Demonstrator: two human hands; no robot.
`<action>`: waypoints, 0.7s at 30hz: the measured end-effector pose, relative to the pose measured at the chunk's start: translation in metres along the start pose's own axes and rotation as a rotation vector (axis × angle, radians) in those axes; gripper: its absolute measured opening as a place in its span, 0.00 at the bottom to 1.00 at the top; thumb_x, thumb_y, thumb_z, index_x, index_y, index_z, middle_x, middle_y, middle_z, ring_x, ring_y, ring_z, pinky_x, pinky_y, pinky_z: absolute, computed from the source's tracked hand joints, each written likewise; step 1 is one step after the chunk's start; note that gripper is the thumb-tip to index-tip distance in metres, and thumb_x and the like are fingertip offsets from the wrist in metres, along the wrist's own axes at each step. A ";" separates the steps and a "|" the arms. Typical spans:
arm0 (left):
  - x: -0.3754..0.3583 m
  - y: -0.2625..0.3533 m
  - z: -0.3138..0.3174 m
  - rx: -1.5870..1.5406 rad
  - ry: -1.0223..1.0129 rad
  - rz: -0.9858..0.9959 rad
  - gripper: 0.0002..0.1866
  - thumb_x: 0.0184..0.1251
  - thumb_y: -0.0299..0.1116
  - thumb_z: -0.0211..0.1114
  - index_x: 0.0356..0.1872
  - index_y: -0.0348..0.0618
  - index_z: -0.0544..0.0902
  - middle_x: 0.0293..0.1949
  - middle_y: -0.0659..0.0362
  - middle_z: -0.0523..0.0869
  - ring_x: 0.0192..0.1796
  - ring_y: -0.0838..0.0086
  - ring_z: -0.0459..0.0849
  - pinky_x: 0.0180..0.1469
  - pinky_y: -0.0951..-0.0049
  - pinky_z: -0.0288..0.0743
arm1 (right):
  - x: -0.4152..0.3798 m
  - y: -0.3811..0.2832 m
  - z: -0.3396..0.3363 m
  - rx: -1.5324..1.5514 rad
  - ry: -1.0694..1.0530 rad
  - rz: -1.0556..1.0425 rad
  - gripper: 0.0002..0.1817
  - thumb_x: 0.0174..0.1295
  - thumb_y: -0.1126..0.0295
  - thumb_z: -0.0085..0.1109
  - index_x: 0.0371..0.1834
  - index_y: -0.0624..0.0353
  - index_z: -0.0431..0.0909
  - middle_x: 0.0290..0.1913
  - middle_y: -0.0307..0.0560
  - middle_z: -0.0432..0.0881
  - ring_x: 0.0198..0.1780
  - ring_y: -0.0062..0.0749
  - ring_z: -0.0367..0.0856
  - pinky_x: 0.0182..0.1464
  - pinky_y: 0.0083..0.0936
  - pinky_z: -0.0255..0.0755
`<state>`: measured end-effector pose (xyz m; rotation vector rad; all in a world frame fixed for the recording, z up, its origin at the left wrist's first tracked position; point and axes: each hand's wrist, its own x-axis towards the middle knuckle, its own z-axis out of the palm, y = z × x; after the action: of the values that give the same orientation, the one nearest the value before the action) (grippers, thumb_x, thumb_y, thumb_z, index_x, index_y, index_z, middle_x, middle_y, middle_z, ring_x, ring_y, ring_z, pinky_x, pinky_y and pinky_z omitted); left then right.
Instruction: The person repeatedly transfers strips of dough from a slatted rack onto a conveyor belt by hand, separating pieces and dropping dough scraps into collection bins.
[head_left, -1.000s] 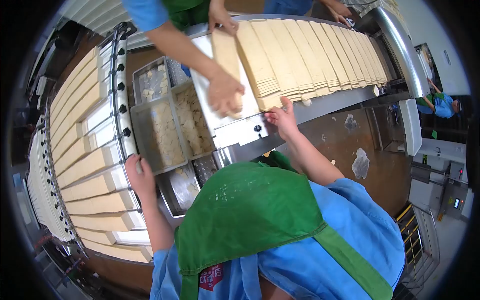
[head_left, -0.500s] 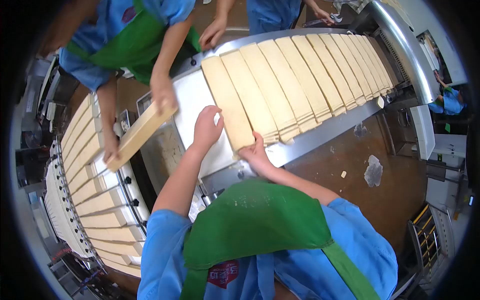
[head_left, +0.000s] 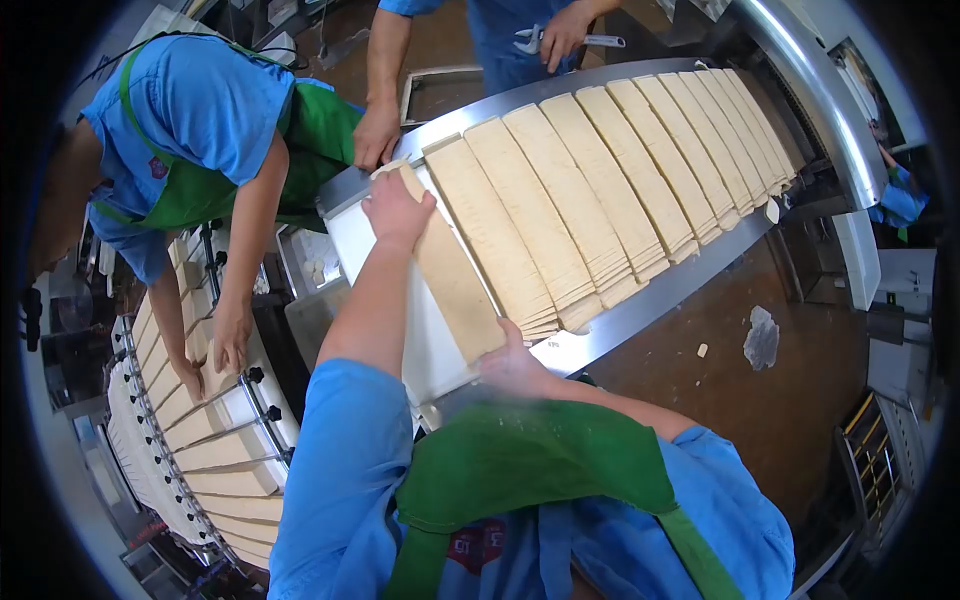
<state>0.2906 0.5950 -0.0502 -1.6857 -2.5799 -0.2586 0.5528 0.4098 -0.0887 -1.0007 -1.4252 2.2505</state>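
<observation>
A long stack of pale dough sheets (head_left: 447,272) lies across the white belt (head_left: 425,345), slightly apart from the row beside it. My left hand (head_left: 397,208) is closed around its far end. At the near end, my right hand (head_left: 512,363) grips it, the fingers slightly blurred. To the right, a row of similar dough stacks (head_left: 575,175) lies side by side on the metal conveyor, their layered edges fanned toward me.
A co-worker's hands (head_left: 232,335) rest over dough blocks on a second conveyor with metal rods (head_left: 225,390). Across from me, another person holds an adjustable wrench (head_left: 603,41), with the other hand (head_left: 376,133) at the conveyor's edge. A metal hood (head_left: 815,90) spans the far right end.
My left hand has moved up to the far end of the stack, which has shifted left from the row. The co-worker has lowered a dough block onto the left conveyor. The wrench has risen.
</observation>
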 end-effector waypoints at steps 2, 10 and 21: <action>-0.006 -0.025 -0.022 0.044 -0.072 -0.108 0.37 0.46 0.52 0.69 0.55 0.40 0.74 0.55 0.50 0.77 0.62 0.59 0.73 0.61 0.48 0.64 | 0.003 -0.006 0.001 -0.069 -0.039 0.050 0.50 0.58 0.73 0.64 0.73 0.63 0.33 0.42 0.56 0.78 0.42 0.33 0.81 0.47 0.26 0.76; -0.084 -0.191 -0.079 -0.134 -0.213 -0.456 0.45 0.40 0.63 0.74 0.50 0.31 0.80 0.51 0.43 0.82 0.55 0.55 0.81 0.57 0.59 0.75 | 0.016 -0.068 0.034 -0.622 0.032 0.012 0.44 0.50 0.64 0.69 0.66 0.62 0.53 0.44 0.65 0.79 0.48 0.53 0.81 0.51 0.41 0.74; -0.256 -0.232 -0.096 -0.574 0.233 -0.604 0.32 0.45 0.49 0.80 0.44 0.32 0.80 0.39 0.48 0.86 0.42 0.64 0.86 0.47 0.67 0.77 | 0.005 -0.025 0.074 -0.958 0.258 -0.317 0.47 0.46 0.66 0.74 0.70 0.54 0.56 0.53 0.67 0.69 0.57 0.60 0.70 0.60 0.44 0.68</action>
<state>0.1773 0.2566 -0.0157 -0.8097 -2.9095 -1.2302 0.4951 0.3745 -0.0485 -1.1238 -2.3645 1.1113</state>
